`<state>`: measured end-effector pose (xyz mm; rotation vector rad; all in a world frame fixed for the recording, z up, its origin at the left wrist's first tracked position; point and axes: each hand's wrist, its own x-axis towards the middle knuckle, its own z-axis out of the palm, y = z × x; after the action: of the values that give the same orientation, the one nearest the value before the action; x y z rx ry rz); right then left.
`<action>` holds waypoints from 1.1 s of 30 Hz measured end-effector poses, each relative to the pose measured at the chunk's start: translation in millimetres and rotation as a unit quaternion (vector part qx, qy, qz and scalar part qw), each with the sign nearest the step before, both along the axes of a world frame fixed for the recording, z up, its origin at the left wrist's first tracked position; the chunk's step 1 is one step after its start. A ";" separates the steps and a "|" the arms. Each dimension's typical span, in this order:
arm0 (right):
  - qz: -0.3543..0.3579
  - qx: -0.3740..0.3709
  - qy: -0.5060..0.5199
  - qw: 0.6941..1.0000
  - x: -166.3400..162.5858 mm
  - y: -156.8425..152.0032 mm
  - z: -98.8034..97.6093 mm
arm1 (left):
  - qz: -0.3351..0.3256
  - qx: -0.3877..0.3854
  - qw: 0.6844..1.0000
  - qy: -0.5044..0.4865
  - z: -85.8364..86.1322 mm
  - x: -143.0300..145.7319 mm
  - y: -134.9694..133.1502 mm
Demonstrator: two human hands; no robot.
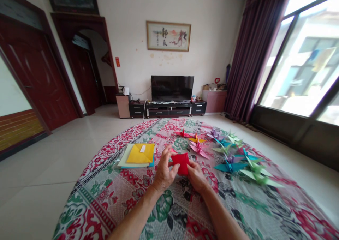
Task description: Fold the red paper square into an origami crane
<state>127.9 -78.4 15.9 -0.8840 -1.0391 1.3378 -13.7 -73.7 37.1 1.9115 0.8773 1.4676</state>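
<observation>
A folded red paper square (pixel 181 162) is held just above the flowered cloth (pixel 116 197). My left hand (pixel 164 171) pinches its left edge with thumb and fingers. My right hand (pixel 196 176) grips its lower right edge. To the left, a stack of coloured paper sheets (pixel 137 155) lies flat, a yellow sheet on top. Beyond and to the right of my hands, several folded paper cranes lie on the cloth: a pink crane (pixel 198 148), a teal crane (pixel 230 166), a green crane (pixel 258 173) and others.
The cloth covers a round surface over a pale tiled floor (pixel 39 169). A television (pixel 172 88) on a low dark cabinet stands at the far wall. Dark curtains (pixel 251 56) and a large window are to the right, red-brown doors to the left.
</observation>
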 end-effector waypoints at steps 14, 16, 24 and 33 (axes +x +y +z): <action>-0.081 0.055 -0.015 0.995 -14.9 -0.5 5.6 | 0.092 0.071 0.993 0.006 -7.8 6.3 1.0; -0.086 0.058 -0.010 0.995 -15.2 2.2 2.1 | 0.107 0.087 0.990 0.022 -10.4 6.1 3.1; -0.125 0.064 -0.016 0.990 -13.1 5.1 -2.7 | 0.085 0.070 0.991 0.076 -7.5 2.9 0.6; -0.169 0.082 -0.084 0.979 -13.6 -1.3 11.6 | 0.069 0.088 0.991 0.073 -1.8 1.5 -0.7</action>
<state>114.3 -79.6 27.6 -1.0095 -1.0557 0.8936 -12.2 -74.4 35.3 2.1470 0.9916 1.5446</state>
